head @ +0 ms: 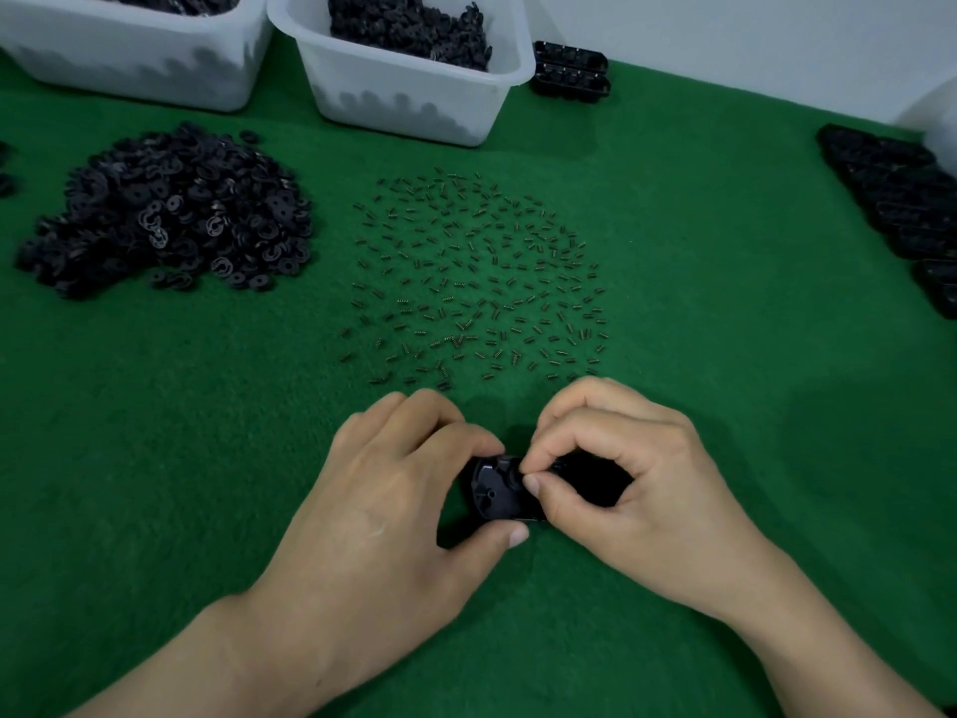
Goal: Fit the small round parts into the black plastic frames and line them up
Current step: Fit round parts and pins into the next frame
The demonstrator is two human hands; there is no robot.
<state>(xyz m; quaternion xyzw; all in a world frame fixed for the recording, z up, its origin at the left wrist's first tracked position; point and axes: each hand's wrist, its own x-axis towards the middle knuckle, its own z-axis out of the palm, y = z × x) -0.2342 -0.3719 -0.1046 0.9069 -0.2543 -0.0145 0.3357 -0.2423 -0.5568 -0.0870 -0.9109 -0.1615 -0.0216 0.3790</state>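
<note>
The black frame (pixel 492 489) is held low over the near middle of the green felt (pixel 725 355). It is gripped at its left end by the left hand (pixel 409 489), thumb under the near edge and fingers curled over the far edge. The right hand (pixel 621 469) is closed at the frame's middle, thumb and forefinger pinched on what looks like a small round part (pixel 513 476); seating is not confirmed.

Step judged: part being pressed into its socket. Next move calls for a firm push, then a check for flush.

Springs (pixel 476 277) are scattered just beyond the knuckles, a pile of round parts (pixel 165 215) far left, and finished frames (pixel 896 199) along the right edge. Open felt is left on both sides of the hands.
</note>
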